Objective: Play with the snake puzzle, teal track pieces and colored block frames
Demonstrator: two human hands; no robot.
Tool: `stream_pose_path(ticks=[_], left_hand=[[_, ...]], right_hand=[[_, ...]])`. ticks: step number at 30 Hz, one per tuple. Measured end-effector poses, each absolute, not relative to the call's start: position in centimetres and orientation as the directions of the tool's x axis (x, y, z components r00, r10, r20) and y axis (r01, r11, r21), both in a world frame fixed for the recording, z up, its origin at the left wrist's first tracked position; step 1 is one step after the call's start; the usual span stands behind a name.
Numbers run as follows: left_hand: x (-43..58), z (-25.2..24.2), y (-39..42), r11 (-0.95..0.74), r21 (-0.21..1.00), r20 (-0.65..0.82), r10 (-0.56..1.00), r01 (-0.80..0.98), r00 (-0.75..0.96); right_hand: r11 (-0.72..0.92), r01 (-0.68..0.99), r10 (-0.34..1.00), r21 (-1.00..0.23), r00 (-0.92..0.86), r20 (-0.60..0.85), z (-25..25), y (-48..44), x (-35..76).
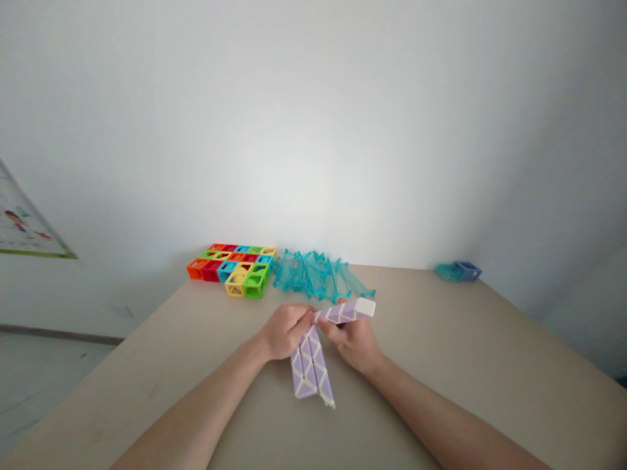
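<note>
A purple and white snake puzzle (pixel 309 367) is held in both hands over the middle of the table. My left hand (pixel 288 331) is closed on its folded part, where rows of triangular segments lie side by side and hang toward me. With fingers wrapped round it, my right hand (pixel 356 339) grips the straight arm of the puzzle, which points right and ends in a white face. The two parts meet at an angle between my thumbs. Some of the fingers are hidden behind the puzzle.
On the beige table (pixel 421 326), colourful open-sided cubes (pixel 235 266) stand in rows at the back left. Beside them lie several translucent teal track pieces (pixel 318 274). A blue cube (pixel 467 271) with a teal piece sits at the back right, near the white wall (pixel 313 130).
</note>
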State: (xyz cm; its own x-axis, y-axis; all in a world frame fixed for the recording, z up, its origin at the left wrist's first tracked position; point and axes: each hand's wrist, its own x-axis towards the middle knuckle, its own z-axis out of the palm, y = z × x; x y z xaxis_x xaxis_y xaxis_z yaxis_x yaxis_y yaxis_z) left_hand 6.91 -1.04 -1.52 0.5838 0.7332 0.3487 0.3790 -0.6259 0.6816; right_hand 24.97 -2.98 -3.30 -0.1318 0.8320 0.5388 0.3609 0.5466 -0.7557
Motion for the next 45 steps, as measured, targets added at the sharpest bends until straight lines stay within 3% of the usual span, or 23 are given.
stream_pose_path(ticks=[6,15,18,23,31,34,38,41,45], left_hand=[[6.6,-1.3,-1.1,-0.676,0.652,0.426,0.701,0.343,0.572],[6.4,-1.0,-1.2,-0.702,0.657,0.564,0.7,0.276,0.438],[6.5,-0.9,-1.3,-0.722,0.649,0.574,0.672,0.24,0.469],[6.7,-1.0,-1.4,-0.723,0.663,0.555,0.649,0.196,0.52],[6.8,-0.9,-1.6,-0.738,0.655,0.612,0.645,0.164,0.457],[6.9,-1.2,-1.3,-0.65,0.746,0.562,0.732,0.147,0.386],[7.0,-2.0,-0.4,-0.323,0.944,0.326,0.891,-0.065,0.316],[7.0,-2.1,-0.1,-0.155,0.968,0.223,0.895,-0.199,0.386],[7.5,-1.7,-0.4,-0.126,0.971,0.2,0.889,-0.202,0.411]], right_hand=[[0.406,0.283,0.91,-0.869,-0.036,0.413,-4.1,-2.8,24.6],[0.243,0.113,0.956,-0.963,-0.195,0.219,-3.7,-3.9,23.6],[0.223,0.064,0.958,-0.973,-0.198,0.207,-3.2,-4.4,23.3],[0.272,0.081,0.962,-0.959,-0.041,0.27,-3.2,-4.3,23.7],[0.169,-0.049,0.945,-0.984,-0.277,0.176,-4.1,-3.9,23.9],[0.176,-0.047,0.916,-0.983,-0.358,0.181,-3.4,-4.5,23.5],[0.177,-0.087,0.937,-0.98,-0.289,0.195,-2.9,-4.5,23.5],[0.221,-0.101,0.957,-0.97,-0.168,0.236,-3.1,-4.0,24.0],[0.257,-0.016,0.963,-0.966,-0.076,0.257,-3.5,-3.8,24.4]])
